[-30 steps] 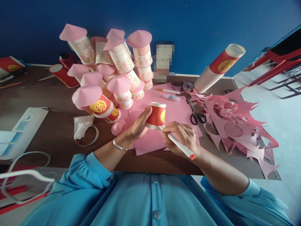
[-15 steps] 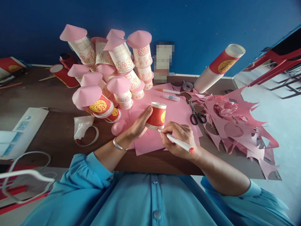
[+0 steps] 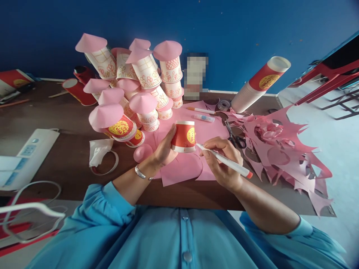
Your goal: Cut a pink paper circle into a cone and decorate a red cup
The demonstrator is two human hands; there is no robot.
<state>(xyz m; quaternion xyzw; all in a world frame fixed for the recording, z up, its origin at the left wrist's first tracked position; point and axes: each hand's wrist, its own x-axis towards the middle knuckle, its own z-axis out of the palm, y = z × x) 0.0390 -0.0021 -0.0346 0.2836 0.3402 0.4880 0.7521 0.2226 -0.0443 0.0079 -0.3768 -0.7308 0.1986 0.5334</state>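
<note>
My left hand [image 3: 165, 149] is closed around the left side of a red paper cup [image 3: 181, 136] with white edges and a yellow emblem. A white marker [image 3: 226, 160] with a red end is pinched in my right hand [image 3: 223, 162], its tip at or just off the cup's lower right side. Pink paper sheets [image 3: 179, 172] lie beneath both hands. Left of the cup, a small pink paper cone [image 3: 143, 152] rests on the table. Behind it stand several paper-cup towers [image 3: 168, 71] with pink cone roofs and drawn flowers, grids and lines.
Scissors [image 3: 237, 140], a glue stick [image 3: 204, 118], another marker [image 3: 200, 110] and a tape roll [image 3: 223, 105] lie beyond my right hand. Cut pink scraps [image 3: 280, 155] cover the right side. A tall cup stack [image 3: 249, 95] leans there. A power strip [image 3: 33, 157] sits left.
My right hand with the marker has moved right and slightly up, away from the cup's bottom rim. The cup has shifted a little left and been turned in my left hand.
</note>
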